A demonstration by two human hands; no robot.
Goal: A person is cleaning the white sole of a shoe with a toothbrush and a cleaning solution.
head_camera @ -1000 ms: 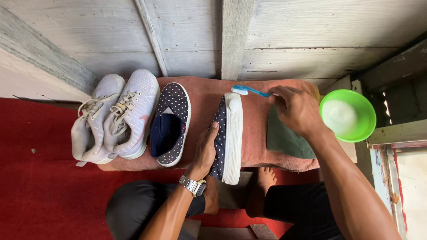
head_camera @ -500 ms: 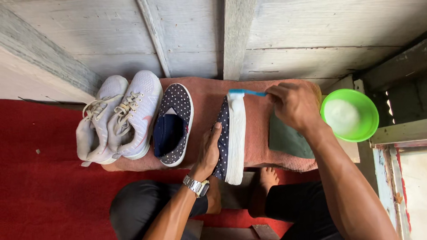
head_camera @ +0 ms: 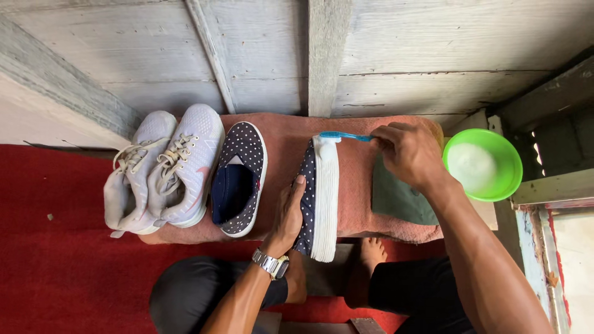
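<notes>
White rubber sole of a dotted navy slip-on shoe (head_camera: 318, 198) faces up, the shoe tipped on its side on a reddish towel (head_camera: 359, 185) spread over a low wooden table. The left hand (head_camera: 288, 216) lies flat against the dotted upper, fingers spread, pinning the shoe rather than gripping it. The right hand (head_camera: 408, 154) is closed around the handle of a blue toothbrush (head_camera: 343, 135), whose head touches the toe end of the sole at the far edge of the towel.

Judging by this, the scrubbing of the sole edge is the step in hand, and it looks to be at the toe. The next move would call for drawing the bristles along the white band toward the heel while the left hand keeps the shoe from rolling (the sole stands on a narrow edge, so it could tip).

A green bowl (head_camera: 482, 164) with whitish liquid stands just right of the towel, within reach for wetting the brush. A dark green cloth (head_camera: 393, 201) lies under the right wrist. The matching dotted shoe (head_camera: 238, 179) rests upright to the left, and beside it a pair of white laced sneakers (head_camera: 161, 167). Red carpet (head_camera: 55, 247) covers the floor
</notes>
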